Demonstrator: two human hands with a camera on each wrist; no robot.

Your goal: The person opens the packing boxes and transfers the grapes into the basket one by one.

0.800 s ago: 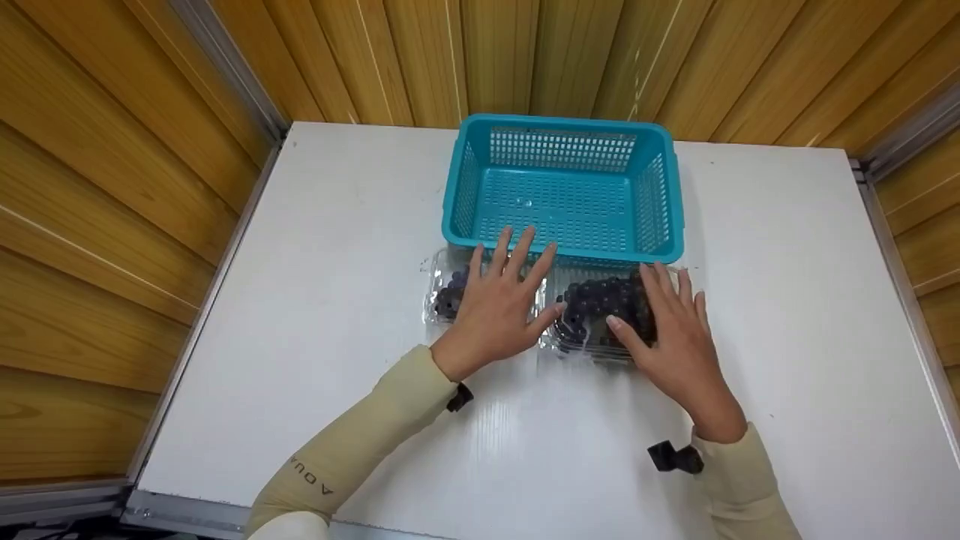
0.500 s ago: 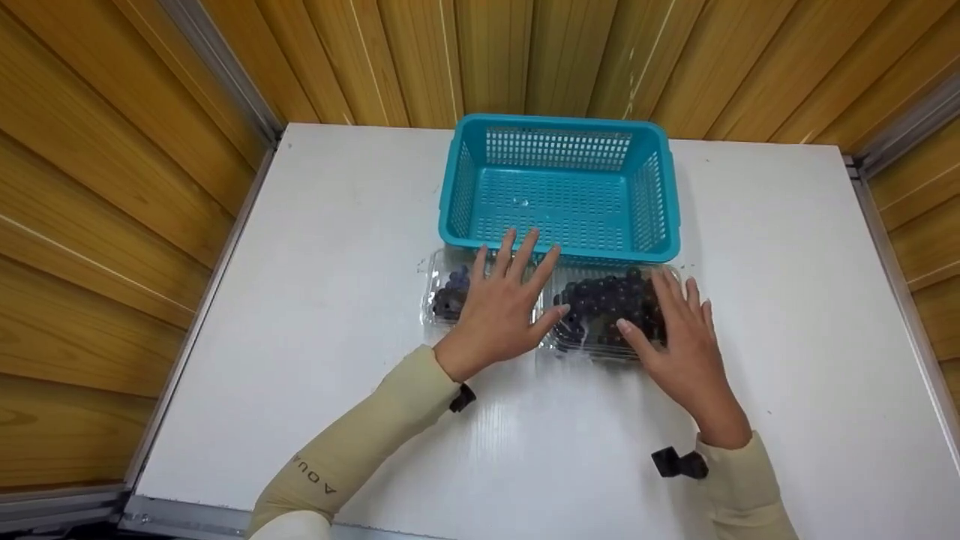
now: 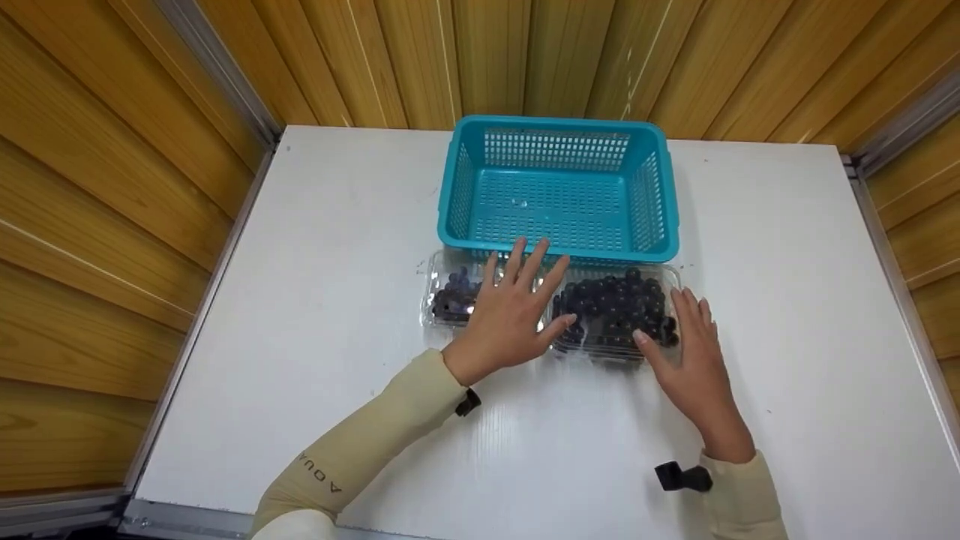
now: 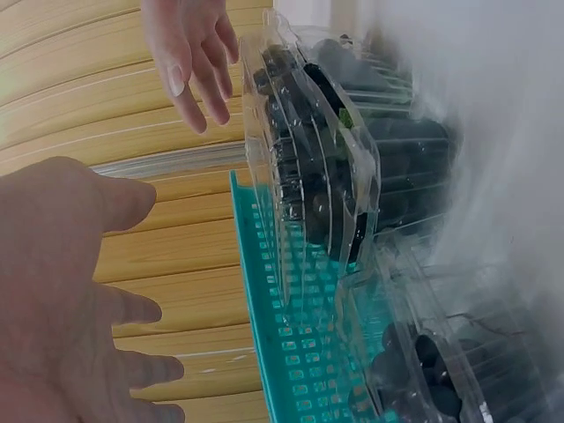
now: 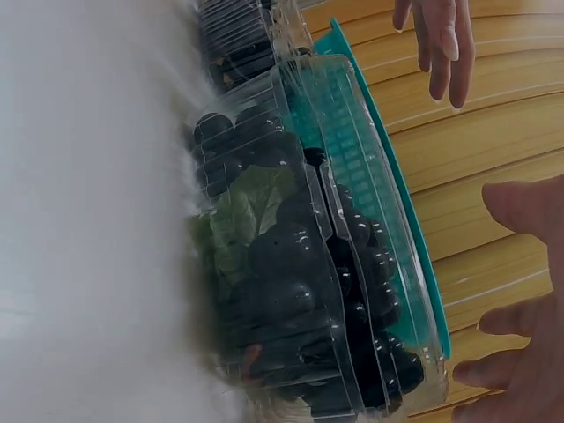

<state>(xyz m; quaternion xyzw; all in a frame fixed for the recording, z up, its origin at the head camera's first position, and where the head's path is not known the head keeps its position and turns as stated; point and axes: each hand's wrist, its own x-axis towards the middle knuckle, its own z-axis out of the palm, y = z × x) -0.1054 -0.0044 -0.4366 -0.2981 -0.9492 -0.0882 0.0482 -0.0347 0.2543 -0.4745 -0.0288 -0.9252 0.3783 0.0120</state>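
Observation:
Two clear plastic clamshell boxes of dark grapes lie side by side on the white table. My left hand (image 3: 504, 322), fingers spread, is over the inner part of the left box (image 3: 442, 264) and hides some of its grapes (image 3: 452, 296). In the left wrist view that hand stands apart from the boxes. At the right end of the right box (image 3: 600, 307) is my right hand (image 3: 694, 367), its fingers extended and its thumb over the front corner. The right wrist view shows a gap between this hand and the lid; a green leaf (image 5: 256, 207) shows through the box's side.
Behind both boxes stands a turquoise perforated basket (image 3: 559, 122), its near rim close against them. Wood-look panels (image 3: 495, 60) wall the table (image 3: 337, 247) at the back and sides. A metal frame edge (image 3: 195, 517) runs along the front.
My right hand has moved right and nearer to me, uncovering more of the right box. The left hand has shifted slightly right and nearer. Both boxes stay in place.

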